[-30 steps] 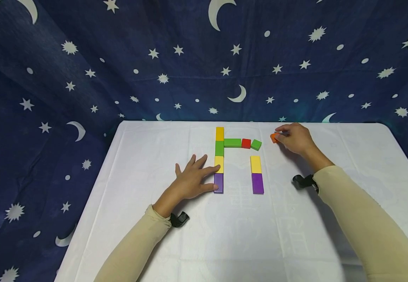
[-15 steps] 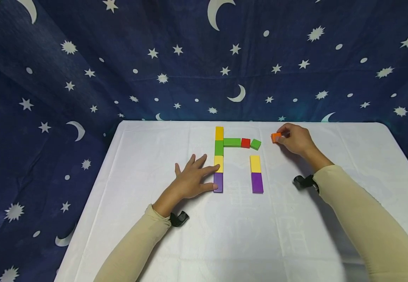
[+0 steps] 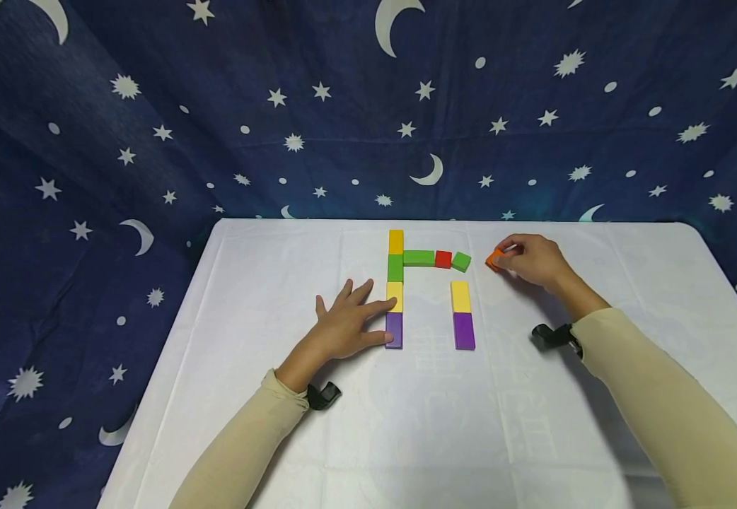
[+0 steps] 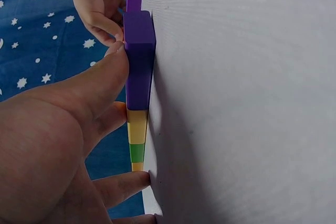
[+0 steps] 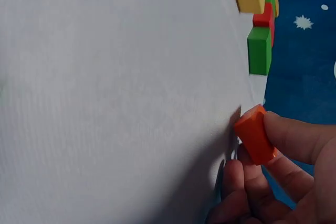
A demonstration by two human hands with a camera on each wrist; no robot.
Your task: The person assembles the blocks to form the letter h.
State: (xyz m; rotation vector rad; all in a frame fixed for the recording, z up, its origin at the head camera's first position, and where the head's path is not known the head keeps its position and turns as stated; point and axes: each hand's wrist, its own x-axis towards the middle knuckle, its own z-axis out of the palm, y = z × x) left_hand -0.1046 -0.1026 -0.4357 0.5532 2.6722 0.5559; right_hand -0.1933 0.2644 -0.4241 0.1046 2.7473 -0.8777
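My right hand (image 3: 537, 263) pinches an orange block (image 5: 254, 136) between thumb and fingers, close over the white cloth and right of a small tilted green block (image 3: 461, 262). With fingers spread, my left hand (image 3: 346, 329) rests its thumb on a purple block (image 3: 394, 334) and its index finger on the yellow block (image 3: 395, 291) above it. That column continues up through a green block (image 3: 395, 268) to a yellow-orange one (image 3: 396, 242). From the column a long green block (image 3: 419, 258) and a red block (image 3: 443, 259) run rightward to the tilted green one.
Below the tilted green block, a yellow block (image 3: 460, 297) and a purple block (image 3: 464, 331) stand end to end, with a gap above them. A white cloth covers the table (image 3: 356, 438). Behind it hangs a dark blue curtain (image 3: 343, 63) with stars and moons.
My right hand has shifted slightly toward the near side, and the orange block in its fingers has turned. The left hand and the laid blocks stay as they were.
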